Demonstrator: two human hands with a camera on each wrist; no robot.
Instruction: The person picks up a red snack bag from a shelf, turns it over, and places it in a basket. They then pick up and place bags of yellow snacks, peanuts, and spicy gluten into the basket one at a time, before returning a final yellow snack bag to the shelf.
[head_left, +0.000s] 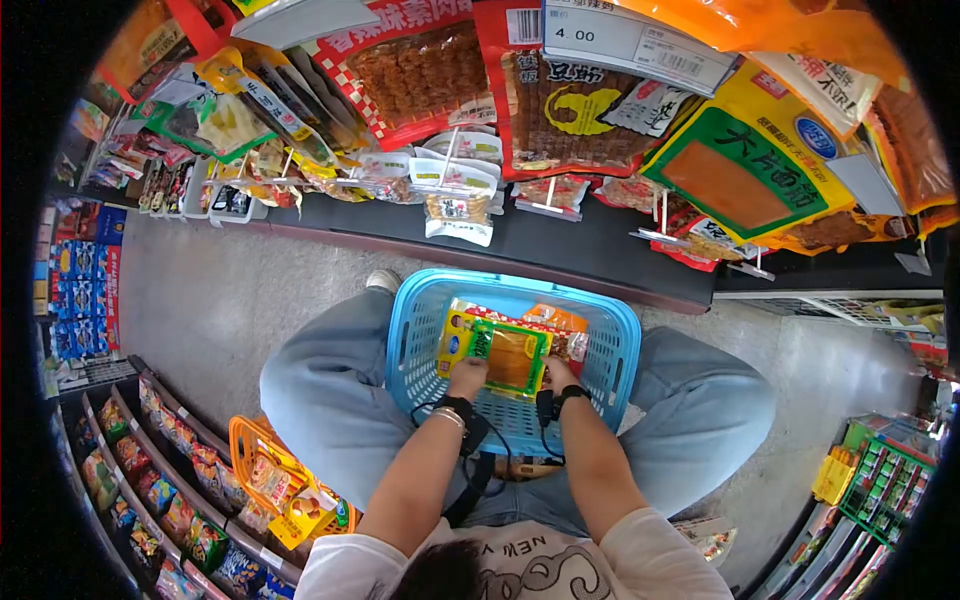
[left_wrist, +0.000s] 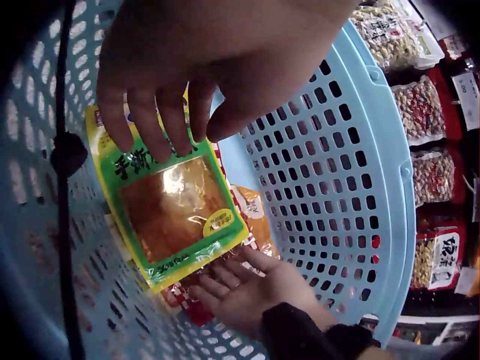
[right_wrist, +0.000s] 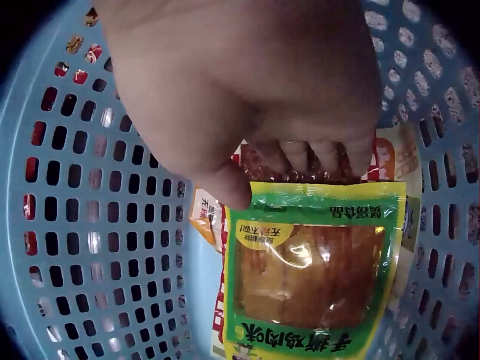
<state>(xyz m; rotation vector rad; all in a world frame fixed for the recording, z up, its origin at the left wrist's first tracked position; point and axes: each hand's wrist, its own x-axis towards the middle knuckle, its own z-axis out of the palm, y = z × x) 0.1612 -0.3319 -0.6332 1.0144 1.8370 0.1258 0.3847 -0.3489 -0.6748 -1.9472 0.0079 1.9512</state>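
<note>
A green and yellow packet (head_left: 515, 357) with a clear window over brown slices lies inside the blue basket (head_left: 402, 345). At its left edge is my left hand (head_left: 468, 378); the left wrist view shows its loosely extended fingers (left_wrist: 154, 124) overlapping the packet's printed end. On the opposite side, my right hand (head_left: 561, 376) has its thumb (right_wrist: 234, 186) at the packet's corner. Its other fingers reach down beside the edge, over a red packet (right_wrist: 262, 161). More packets lie underneath, among them an orange one (head_left: 555, 318) and a yellow one (head_left: 453, 345), partly hidden.
The basket stands between the person's bent legs (head_left: 335, 375). Ahead, a shelf displays hanging snack packets (head_left: 570, 110) and price tags (head_left: 640, 45). An orange basket (head_left: 240, 450) with yellow packs stands at left, beside tiered snack racks (head_left: 180, 465). Grey floor (head_left: 200, 290) surrounds this spot.
</note>
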